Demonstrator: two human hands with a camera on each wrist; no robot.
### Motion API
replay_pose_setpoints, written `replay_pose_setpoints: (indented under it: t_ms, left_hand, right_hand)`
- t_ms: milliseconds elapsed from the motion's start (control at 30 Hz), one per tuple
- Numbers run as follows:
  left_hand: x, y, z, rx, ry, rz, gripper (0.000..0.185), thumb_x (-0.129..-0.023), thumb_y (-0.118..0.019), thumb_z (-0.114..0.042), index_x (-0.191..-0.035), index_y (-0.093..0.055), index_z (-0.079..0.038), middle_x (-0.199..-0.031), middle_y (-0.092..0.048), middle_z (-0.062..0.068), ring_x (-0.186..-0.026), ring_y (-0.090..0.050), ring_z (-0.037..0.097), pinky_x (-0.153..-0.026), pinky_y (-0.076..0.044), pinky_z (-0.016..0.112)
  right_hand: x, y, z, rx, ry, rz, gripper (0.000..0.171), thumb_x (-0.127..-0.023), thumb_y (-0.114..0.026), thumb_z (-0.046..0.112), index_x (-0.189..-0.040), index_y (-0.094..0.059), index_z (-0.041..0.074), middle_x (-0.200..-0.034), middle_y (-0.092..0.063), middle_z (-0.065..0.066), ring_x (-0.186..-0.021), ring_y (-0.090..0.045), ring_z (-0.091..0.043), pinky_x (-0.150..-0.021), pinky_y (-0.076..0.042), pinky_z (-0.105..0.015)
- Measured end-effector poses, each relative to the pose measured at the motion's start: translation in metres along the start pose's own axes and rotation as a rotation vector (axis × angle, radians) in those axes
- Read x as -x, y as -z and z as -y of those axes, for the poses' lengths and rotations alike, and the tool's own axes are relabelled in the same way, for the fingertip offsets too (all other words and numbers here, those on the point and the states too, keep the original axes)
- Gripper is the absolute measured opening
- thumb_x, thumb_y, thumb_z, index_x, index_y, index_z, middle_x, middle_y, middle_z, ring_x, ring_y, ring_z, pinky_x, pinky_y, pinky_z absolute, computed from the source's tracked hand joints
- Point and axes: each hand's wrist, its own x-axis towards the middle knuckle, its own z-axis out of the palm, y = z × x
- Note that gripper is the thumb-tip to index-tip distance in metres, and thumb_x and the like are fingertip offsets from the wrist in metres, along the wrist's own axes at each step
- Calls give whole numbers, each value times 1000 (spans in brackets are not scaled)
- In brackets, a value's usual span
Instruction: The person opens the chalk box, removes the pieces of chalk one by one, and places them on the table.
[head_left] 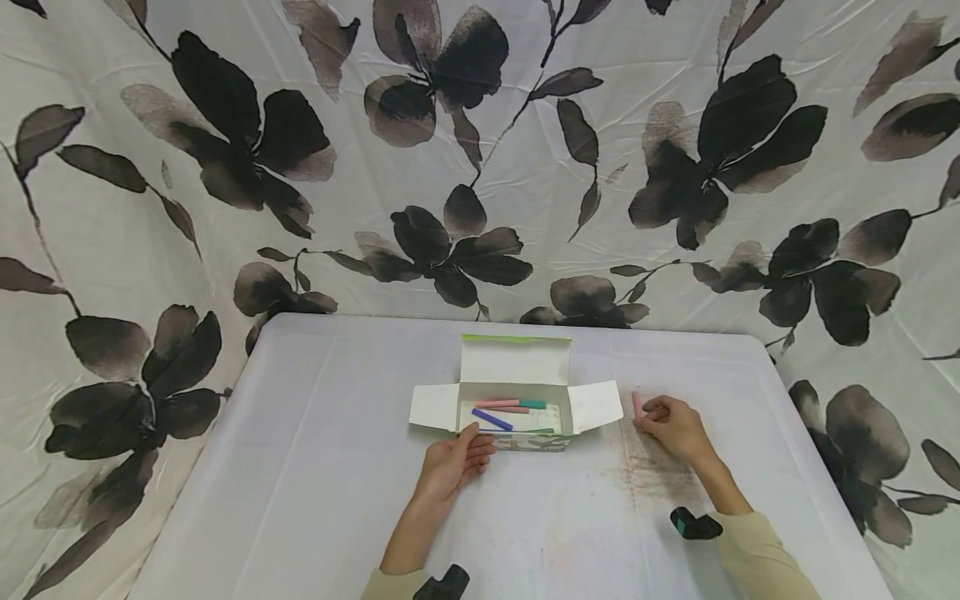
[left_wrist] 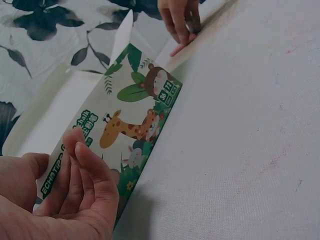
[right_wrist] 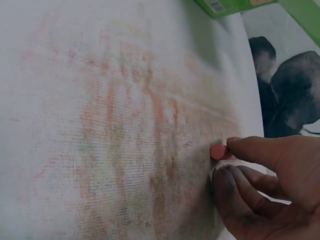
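left hand: fingers relaxed on "ECHOTIPS" box | right hand: pinches pink chalk

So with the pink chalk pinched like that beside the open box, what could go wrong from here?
The right hand pinches the pink chalk by its end; it could snap or slip. The tablecloth there is already smeared, so more marks may rub in. The left hand only touches the box at its front wall, so the box may slide.

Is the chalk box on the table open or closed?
Open. The chalk box has its lid flap and both side flaps spread, with chalk sticks showing inside.
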Motion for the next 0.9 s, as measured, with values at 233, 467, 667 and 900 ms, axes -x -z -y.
replay_pose_setpoints:
  t_ms: [233, 467, 667, 900]
  left_hand:
    - [0, -1, 0, -3, -1, 0, 45, -106, -60, -31, -114, -68, 13, -90, -76, 5, -79, -69, 9, -68, -56, 17]
    - [0, -1, -1, -2, 8, -18, 43, -107, -59, -28, -114, -68, 14, -92, -76, 7, -78, -69, 7, -69, -56, 17]
    - [-1, -1, 0, -16, 5, -21, 47, -106, -59, -31, -115, -67, 14, -90, -76, 6, -76, -68, 6, -68, -56, 17]
    - [-1, -2, 0, -21, 1, -14, 48, -106, -59, -32, -116, -66, 15, -90, -75, 5, -79, -67, 7, -68, -55, 16]
  right_hand:
    - [0, 11, 18, 16, 5, -50, 28, -100, -68, 15, -110, -67, -11, -97, -72, -22, -94, -70, -39, -76, -59, -45]
    - [-7, 23, 39, -13, 49, -82, 27, -103, -65, 18, -108, -68, -9, -95, -73, -21, -88, -71, -35, -71, -56, -32]
    - [-12, 31, 59, -29, 125, -80, 26, -103, -65, 19, -107, -67, -7, -95, -73, -21, -85, -71, -38, -67, -56, -28]
    - [-18, 30, 80, 10, 202, -66, 23, -102, -67, 19, -107, -69, -3, -94, -72, -14, -86, -69, -29, -74, -55, -38]
